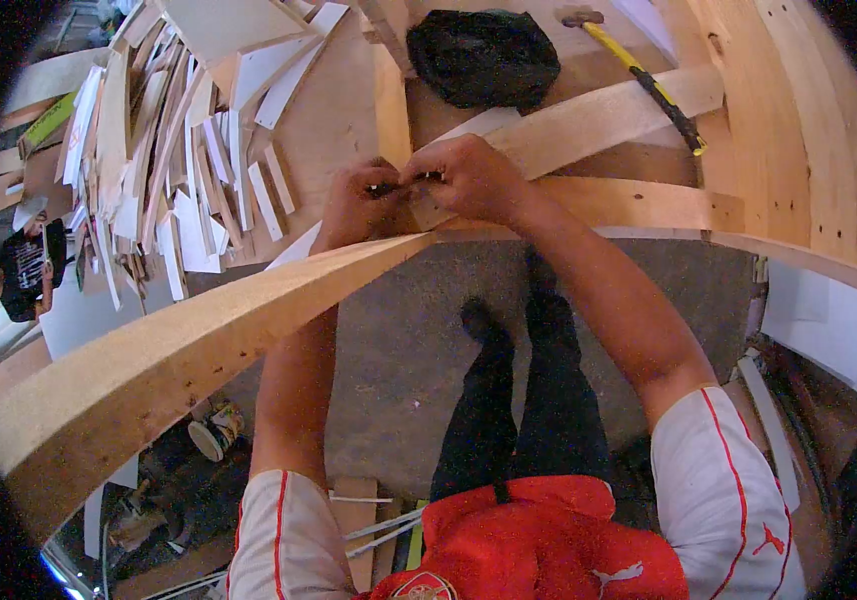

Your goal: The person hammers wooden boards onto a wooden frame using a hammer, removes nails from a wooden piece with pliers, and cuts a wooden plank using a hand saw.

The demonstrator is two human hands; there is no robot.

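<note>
My left hand (357, 203) and my right hand (471, 180) are close together over the near edge of the bench, both with fingers closed. Something small and dark shows at the fingers of each, too small to name. Beneath them lie wooden pieces, among them a broad pale board (589, 128) slanting up to the right. A long curved wooden beam (219, 310) runs from the lower left to just below my hands. Beyond them is a black plastic bag (484, 58), and a hammer with a yellow and black handle (639, 72) lies at the upper right.
A large heap of wood offcuts (184, 140) covers the bench's left side. A wooden frame (799, 130) stands at the right. Another person (29, 262) is at the far left. Below are the brown floor (389, 370), a can (211, 438) and scrap strips.
</note>
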